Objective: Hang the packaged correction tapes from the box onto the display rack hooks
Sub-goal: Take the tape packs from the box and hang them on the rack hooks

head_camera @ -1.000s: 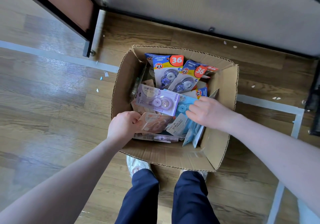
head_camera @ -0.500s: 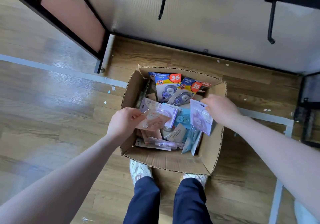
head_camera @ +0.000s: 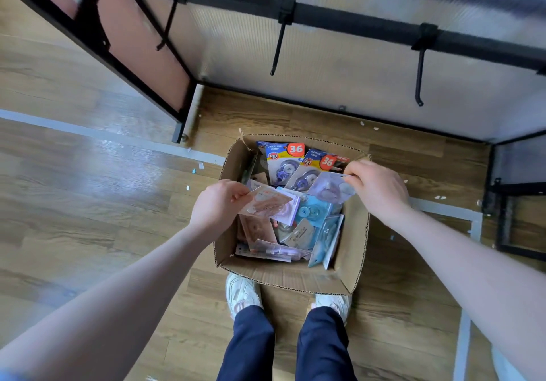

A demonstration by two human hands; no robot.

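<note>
Over the open cardboard box (head_camera: 283,280) on the floor (head_camera: 88,203), my left hand (head_camera: 218,206) curls its fingers and thumb round the near edge of a peach-coloured packaged tape (head_camera: 267,202), whose long axis runs roughly from 9 to 3 o'clock across the box mouth. More packs lie heaped below it, among them a blue pack (head_camera: 311,212) in the middle and two cards marked 36 (head_camera: 285,159) propped against the far wall. At about 2 o'clock from the box centre, my right hand (head_camera: 378,188) pinches the top edge of a lilac packaged tape (head_camera: 331,187), which hangs tilted just above the heap. The display rack (head_camera: 354,23) stands at 12 o'clock from both hands, its black bar carrying three bare hooks: the left hook (head_camera: 167,25), the middle hook (head_camera: 277,47) and the right hook (head_camera: 419,76), prongs pointing towards me. I judge the middle hook nearest to both packs, slightly closer to my right hand, and the right hook reachable by that hand too. Nothing stands between hands and hooks; each card's hang hole, too small to make out here, must be turned to face a prong.
</note>
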